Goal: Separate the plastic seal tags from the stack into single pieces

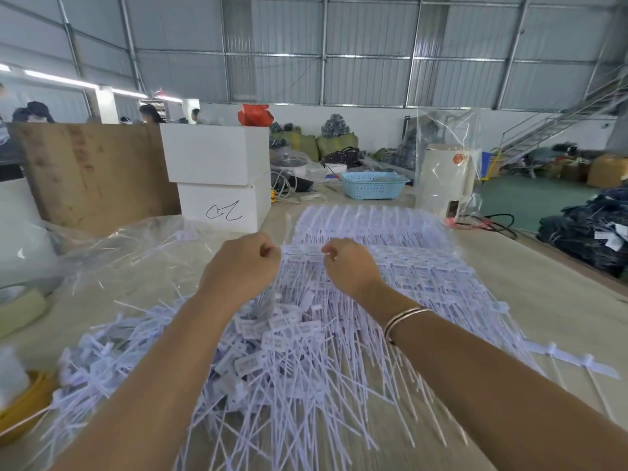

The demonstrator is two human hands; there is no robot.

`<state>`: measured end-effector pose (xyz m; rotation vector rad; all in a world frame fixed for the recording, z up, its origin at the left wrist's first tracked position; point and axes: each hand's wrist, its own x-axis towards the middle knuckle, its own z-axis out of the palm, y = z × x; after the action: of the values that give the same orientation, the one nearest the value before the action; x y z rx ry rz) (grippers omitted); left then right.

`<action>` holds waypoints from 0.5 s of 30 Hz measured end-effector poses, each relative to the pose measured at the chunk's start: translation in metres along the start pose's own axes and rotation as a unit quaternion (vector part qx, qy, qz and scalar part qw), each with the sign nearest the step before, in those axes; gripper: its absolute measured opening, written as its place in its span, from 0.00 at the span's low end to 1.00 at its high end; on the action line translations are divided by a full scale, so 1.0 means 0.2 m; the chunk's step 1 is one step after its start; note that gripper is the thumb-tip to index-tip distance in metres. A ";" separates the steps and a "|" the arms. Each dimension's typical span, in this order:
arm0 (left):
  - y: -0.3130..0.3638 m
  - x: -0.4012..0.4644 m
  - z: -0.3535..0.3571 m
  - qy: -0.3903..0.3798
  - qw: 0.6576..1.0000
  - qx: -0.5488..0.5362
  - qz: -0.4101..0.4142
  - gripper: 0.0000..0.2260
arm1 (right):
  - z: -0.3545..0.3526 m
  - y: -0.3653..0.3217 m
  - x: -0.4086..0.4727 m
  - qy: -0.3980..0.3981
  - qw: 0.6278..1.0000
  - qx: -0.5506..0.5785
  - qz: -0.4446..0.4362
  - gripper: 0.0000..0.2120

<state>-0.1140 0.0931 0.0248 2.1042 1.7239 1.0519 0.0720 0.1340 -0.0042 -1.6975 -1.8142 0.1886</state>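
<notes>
Above the loose heap of separated white plastic seal tags (pixel 272 362), both hands are gripping one connected strip of white plastic seal tags (pixel 302 250). The left hand (pixel 243 263) is pinching the strip's left end with curled fingers; the right hand (pixel 350 266), with thin metal bangles (pixel 404 317) on its wrist, is pinching the right end likewise. Just beyond the heap, the layered stack of still-joined white seal tags (pixel 390 246) is lying flat on the pale wooden desk (pixel 550 300). Left of the heap, crumpled clear plastic sheeting (pixel 112 253) is resting on the desk. Farther beyond the heap, two stacked white cardboard boxes (pixel 217 175) and a light-blue perforated plastic basket (pixel 372 185) are standing.
</notes>
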 end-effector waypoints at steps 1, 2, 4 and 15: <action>-0.01 0.00 0.00 -0.001 1.000 0.000 -0.003 0.10 | 0.02 0.02 0.02 -0.027 0.997 -0.067 -0.022 0.15; -0.01 0.00 0.00 -0.001 1.000 -0.001 -0.007 0.10 | 0.05 0.02 0.04 -0.048 0.991 -0.117 -0.042 0.17; -0.02 0.01 0.00 0.008 1.000 -0.002 -0.016 0.10 | 0.10 0.02 0.07 -0.073 0.983 -0.153 -0.064 0.19; -0.04 0.02 -0.02 0.003 1.000 -0.012 -0.028 0.09 | 0.13 0.00 0.14 -0.034 0.966 -0.240 -0.089 0.18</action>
<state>-0.1217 0.0975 0.0238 2.0274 1.7542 1.0591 0.0587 0.1681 -0.0157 -1.8442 -2.1766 -0.2982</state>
